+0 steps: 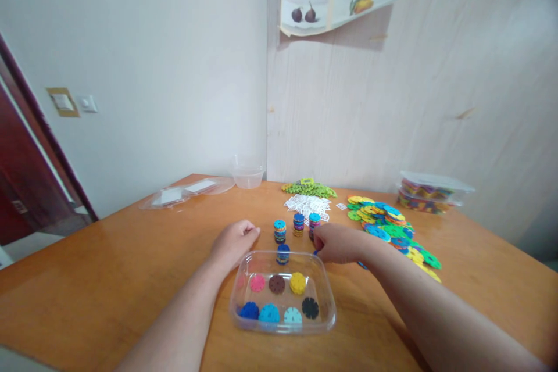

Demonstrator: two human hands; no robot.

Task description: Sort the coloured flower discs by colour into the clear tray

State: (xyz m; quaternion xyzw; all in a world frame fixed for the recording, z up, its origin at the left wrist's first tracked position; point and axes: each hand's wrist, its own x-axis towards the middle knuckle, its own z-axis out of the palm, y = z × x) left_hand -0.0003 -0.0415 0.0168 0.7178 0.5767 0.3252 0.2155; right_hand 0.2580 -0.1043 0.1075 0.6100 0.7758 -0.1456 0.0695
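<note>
A clear plastic tray (pixel 328 308) sits on the wooden table in front of me, holding several coloured snowflake discs laid flat, among them a yellow disc (pixel 297 283). Behind it stand short stacks of discs (pixel 279 231), and another stack (pixel 283 254) stands at the tray's far rim. My left hand (pixel 233 242) rests curled on the table just left of the tray, with nothing seen in it. My right hand (pixel 335 243) is closed at the rightmost stack (pixel 314 222), fingers pinched round its base.
A loose heap of coloured discs (pixel 392 226) spreads to the right, a green pile (pixel 310 189) and white pieces (pixel 307 204) lie behind. A lidded box of discs (pixel 429 192) stands far right. A clear bowl (pixel 247 176) and lids (pixel 187 192) sit far left.
</note>
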